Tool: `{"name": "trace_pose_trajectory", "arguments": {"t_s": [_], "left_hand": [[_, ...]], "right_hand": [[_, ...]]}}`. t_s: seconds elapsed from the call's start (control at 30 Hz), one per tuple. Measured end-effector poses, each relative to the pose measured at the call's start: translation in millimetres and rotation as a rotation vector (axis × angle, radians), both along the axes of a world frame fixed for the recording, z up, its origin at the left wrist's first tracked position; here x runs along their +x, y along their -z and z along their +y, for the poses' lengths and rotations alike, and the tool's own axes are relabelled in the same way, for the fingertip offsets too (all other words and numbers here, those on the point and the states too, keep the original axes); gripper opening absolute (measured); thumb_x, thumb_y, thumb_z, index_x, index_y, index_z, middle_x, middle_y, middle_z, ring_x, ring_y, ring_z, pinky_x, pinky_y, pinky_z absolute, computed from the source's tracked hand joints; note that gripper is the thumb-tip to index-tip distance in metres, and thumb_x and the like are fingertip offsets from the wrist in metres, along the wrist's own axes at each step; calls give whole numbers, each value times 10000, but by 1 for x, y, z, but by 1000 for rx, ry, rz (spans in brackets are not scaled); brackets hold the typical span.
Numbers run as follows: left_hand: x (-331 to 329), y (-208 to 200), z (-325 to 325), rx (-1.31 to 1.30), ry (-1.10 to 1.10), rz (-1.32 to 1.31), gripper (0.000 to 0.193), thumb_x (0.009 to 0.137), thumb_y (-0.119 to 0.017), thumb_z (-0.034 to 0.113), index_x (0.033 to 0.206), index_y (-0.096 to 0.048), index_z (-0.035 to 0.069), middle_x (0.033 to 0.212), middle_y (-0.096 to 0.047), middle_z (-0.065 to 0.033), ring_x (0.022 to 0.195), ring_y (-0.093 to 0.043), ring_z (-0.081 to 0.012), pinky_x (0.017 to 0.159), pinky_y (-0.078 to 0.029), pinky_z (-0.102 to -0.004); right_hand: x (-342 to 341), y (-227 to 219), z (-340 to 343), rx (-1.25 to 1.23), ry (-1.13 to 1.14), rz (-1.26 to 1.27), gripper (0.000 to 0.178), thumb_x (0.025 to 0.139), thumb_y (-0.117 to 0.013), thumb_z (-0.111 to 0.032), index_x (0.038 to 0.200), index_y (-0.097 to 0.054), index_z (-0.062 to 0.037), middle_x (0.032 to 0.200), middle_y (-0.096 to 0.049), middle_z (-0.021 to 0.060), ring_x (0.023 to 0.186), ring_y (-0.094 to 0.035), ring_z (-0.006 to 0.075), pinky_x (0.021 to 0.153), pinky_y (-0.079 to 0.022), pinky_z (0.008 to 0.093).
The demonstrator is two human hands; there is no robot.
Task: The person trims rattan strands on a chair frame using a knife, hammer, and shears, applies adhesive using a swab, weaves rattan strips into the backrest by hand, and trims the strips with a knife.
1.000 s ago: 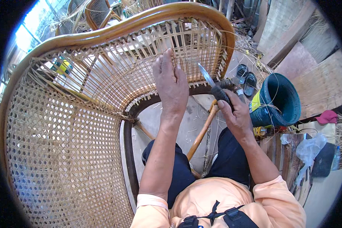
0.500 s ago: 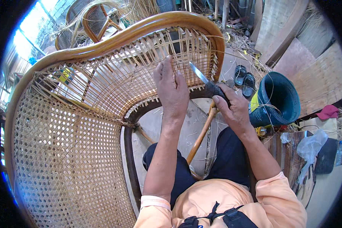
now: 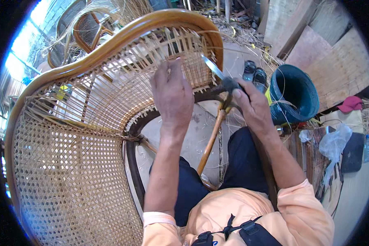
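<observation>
In my right hand is a knife, its dark handle wrapped by my fingers and its bright blade pointing up and left. My left hand is raised beside the blade, its back toward me and its fingers bent and close together. Whatever lies between those fingertips is hidden. Behind both hands stands a chair with a curved, varnished wooden frame. Open cane strands cross its far section, with loose ends along the edge. Finished cane webbing with small holes fills the near left section.
A dark teal bucket stands at the right, beside black sandals. Boards lean behind it. A clear plastic bag and a pink cloth item lie farther right. Other cane chairs stand at the back left.
The chair and bucket have shifted left in the view. My left hand has moved left, its fingers now more bent. The knife stays in my right hand, its blade still angled up and left.
</observation>
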State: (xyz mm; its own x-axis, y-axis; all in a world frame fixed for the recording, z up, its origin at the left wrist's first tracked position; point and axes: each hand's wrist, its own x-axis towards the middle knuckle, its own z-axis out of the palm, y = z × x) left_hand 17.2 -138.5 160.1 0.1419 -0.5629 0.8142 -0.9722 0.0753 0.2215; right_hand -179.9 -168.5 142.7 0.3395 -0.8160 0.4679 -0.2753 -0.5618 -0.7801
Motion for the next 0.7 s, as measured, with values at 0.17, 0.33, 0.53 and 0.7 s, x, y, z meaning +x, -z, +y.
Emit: {"name": "trace_pose_trajectory", "arguments": {"t_s": [0.17,0.33,0.53,0.7], "left_hand": [[13,-6,-15,53,-161,-368,355,753,-599,51,1104,-607,103,1110,-552,-77,996,-525,-272,860,-442,-410],[23,-9,-15,62,-122,-443,328,775,-598,65,1102,-609,89,1111,-556,-57,983,-534,-252,843,-455,-392],[28,-9,-14,82,-157,-476,322,788,-614,79,1110,-615,97,1075,-588,-59,945,-553,-245,814,-469,-380],[41,-10,-20,9,-79,-507,340,765,-616,50,1097,-622,121,1045,-617,-32,924,-563,-226,779,-481,-365]], "right_hand": [[7,-23,-13,-128,-65,35,231,918,-546,-224,1009,-587,-16,739,-578,203,663,-600,357,590,-463,400],[21,-34,-24,-279,-58,163,233,923,-537,-237,924,-573,-7,697,-562,217,649,-591,376,564,-447,426],[23,-32,-32,-395,-26,142,226,911,-554,-241,911,-584,-17,685,-576,201,635,-598,366,555,-466,418],[36,-37,-51,-565,-3,213,235,903,-565,-243,964,-605,-19,737,-595,199,668,-609,352,582,-476,408]]}}
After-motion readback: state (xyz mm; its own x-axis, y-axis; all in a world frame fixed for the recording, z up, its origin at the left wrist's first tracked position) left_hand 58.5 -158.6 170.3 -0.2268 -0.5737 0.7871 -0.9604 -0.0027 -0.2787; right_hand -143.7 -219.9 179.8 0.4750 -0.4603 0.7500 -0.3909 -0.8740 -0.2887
